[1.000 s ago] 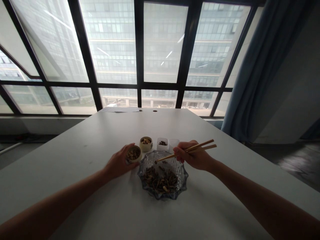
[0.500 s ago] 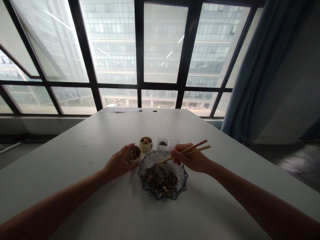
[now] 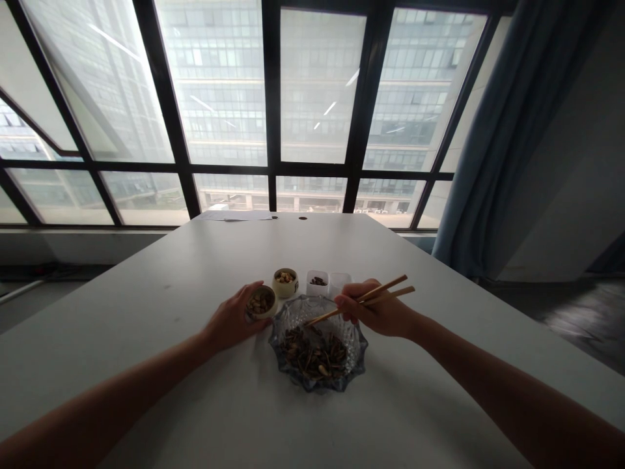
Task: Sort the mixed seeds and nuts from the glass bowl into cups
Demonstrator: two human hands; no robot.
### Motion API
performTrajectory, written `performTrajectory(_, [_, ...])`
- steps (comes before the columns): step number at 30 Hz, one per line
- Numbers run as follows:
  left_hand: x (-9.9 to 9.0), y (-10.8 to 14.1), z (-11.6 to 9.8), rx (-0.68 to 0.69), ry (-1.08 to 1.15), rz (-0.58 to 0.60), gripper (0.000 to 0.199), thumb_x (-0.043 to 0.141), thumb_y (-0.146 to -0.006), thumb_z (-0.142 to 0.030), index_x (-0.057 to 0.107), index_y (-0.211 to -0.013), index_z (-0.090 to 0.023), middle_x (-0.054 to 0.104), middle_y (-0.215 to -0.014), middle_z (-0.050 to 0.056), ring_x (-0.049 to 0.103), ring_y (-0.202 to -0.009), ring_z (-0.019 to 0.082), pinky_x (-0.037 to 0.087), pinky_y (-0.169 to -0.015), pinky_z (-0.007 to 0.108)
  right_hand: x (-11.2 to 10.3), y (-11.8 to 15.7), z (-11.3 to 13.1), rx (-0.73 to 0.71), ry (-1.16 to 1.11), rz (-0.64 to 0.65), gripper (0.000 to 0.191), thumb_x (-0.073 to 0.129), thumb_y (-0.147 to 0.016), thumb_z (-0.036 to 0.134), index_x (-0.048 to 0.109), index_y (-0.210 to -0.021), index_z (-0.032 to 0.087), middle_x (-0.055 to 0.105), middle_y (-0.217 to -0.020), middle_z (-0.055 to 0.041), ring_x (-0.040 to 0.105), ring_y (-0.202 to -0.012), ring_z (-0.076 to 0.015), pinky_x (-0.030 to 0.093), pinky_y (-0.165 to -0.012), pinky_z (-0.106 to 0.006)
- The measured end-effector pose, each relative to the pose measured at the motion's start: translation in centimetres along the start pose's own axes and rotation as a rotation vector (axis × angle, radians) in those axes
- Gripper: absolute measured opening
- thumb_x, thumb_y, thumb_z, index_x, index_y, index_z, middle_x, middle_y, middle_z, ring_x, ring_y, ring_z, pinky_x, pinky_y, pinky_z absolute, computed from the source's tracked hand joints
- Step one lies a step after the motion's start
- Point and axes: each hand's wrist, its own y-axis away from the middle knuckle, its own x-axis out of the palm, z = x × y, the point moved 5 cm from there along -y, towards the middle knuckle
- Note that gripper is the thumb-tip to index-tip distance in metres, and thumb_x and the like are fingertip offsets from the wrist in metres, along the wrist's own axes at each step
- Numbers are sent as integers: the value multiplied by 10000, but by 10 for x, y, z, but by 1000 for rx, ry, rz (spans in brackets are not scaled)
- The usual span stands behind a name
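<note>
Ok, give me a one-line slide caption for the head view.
Left hand grips a small cup of nuts while right hand dips chopsticks into a glass bowl of mixed seeds.

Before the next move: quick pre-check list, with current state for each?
1. Right hand grips the wooden chopsticks: ok.
2. Chopstick tips sit over the scalloped blue glass bowl of mixed seeds: ok.
3. Anything pinched between the tips: cannot tell, too small.
4. Left hand steadies the small tan cup of nuts beside the bowl: ok.
5. Second tan cup and two small white square containers stand upright behind the bowl: ok.
6. White table around the bowl free of spilled seeds: ok.
</note>
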Motion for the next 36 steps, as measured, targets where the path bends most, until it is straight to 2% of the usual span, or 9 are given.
performTrajectory(4, [0,0,1,-1,-2,-7,716,725,-765,-449,482,-1403,-236,660,-1348,129,688,-1161,325,590,-960,464,-1,1,3,-50,45,-34,526,470,-1014,533,626,-667,171,675,-571,-51,617,-469,-125,469,-433,-212])
performTrajectory(8, [1,0,1,-8,-10,12,711,713,-776,-453,474,-1406,-223,656,-1349,141,685,-1163,333,588,-961,478,-6,1,1,-42,21,-106,521,469,-1011,547,615,-676,176,676,-560,-47,621,-453,-127,475,-419,-212])
performTrajectory(14, [1,0,0,-4,-2,16,710,709,-779,-430,461,-1412,-227,646,-1363,135,677,-1180,326,573,-993,477,-31,2,-4,39,2,-399,546,511,-958,639,621,-686,178,660,-534,-42,590,-417,-130,471,-401,-232])
performTrajectory(16, [1,0,0,-3,0,10,707,712,-778,-426,464,-1411,-233,648,-1361,130,679,-1176,322,572,-995,475,-38,2,-6,78,-10,-439,557,532,-933,667,622,-685,176,659,-531,-43,585,-411,-131,469,-395,-234])
performTrajectory(20, [1,0,1,-10,-3,8,715,714,-772,-438,467,-1409,-229,650,-1361,136,680,-1175,332,578,-982,489,-43,2,-10,129,20,-415,578,518,-925,694,622,-696,174,664,-537,-47,591,-418,-134,467,-394,-231])
performTrajectory(27, [1,0,1,-22,-18,14,710,706,-780,-440,457,-1411,-228,645,-1363,140,677,-1180,336,584,-973,492,-36,1,-14,139,123,-298,603,461,-945,701,612,-686,178,659,-540,-49,596,-428,-139,452,-400,-233])
performTrajectory(36, [1,0,1,-6,-10,2,713,718,-775,-446,472,-1409,-233,660,-1342,131,690,-1160,332,596,-957,468,-69,11,-7,105,88,-651,573,552,-903,703,635,-684,180,661,-517,-51,574,-391,-133,452,-374,-244])
